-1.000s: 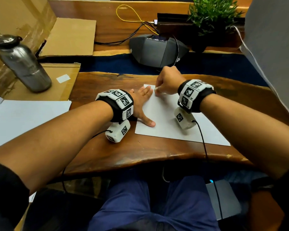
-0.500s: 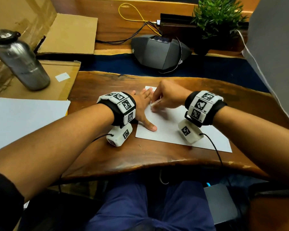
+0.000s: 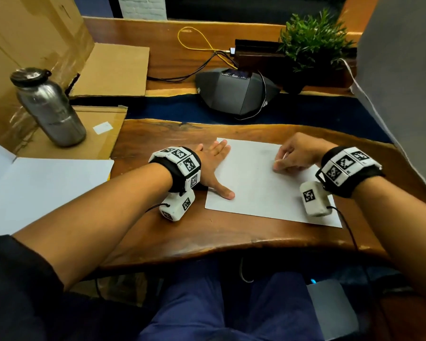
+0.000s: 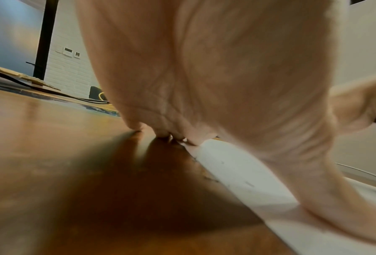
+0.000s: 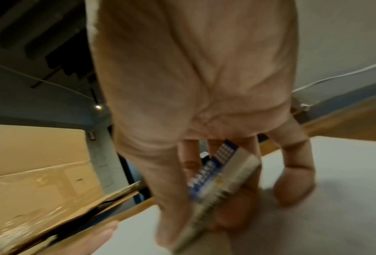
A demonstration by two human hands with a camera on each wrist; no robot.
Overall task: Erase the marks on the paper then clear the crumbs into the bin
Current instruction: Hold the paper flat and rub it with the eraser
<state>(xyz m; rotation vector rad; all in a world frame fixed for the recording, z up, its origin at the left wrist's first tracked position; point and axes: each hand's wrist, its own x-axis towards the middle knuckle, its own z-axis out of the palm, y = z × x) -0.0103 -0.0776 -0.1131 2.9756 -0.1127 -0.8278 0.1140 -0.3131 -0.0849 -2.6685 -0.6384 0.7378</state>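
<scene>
pinched between thumb and fingers of the right hand (image 3: pixel 296 156), the eraser (image 5: pixel 220 182) stands on the paper (image 3: pixel 253 183), its low end pressed to the sheet; it is white in a blue printed sleeve, tilted in the wrist view, and in the head view only a pale sliver of it shows at the fingertips. the little finger curls down just beside the grip, its tip on the sheet too. across the sheet from the grip, the left hand (image 3: pixel 213 166) lies spread flat, thumb (image 3: pixel 225 193) out on the paper, other fingers straddling the sheet's edge and the wooden table (image 3: pixel 158 232). close to that hand, in the left wrist view, a few dark crumbs (image 4: pixel 209 176) lie along the paper's edge. a faint grey smudge shows on the sheet just beyond the grip. farther beyond the grip sit a dark speakerphone (image 3: pixel 234 94) and a potted plant (image 3: pixel 310 43); well past the left hand stands a steel bottle (image 3: pixel 49 109) on cardboard.
</scene>
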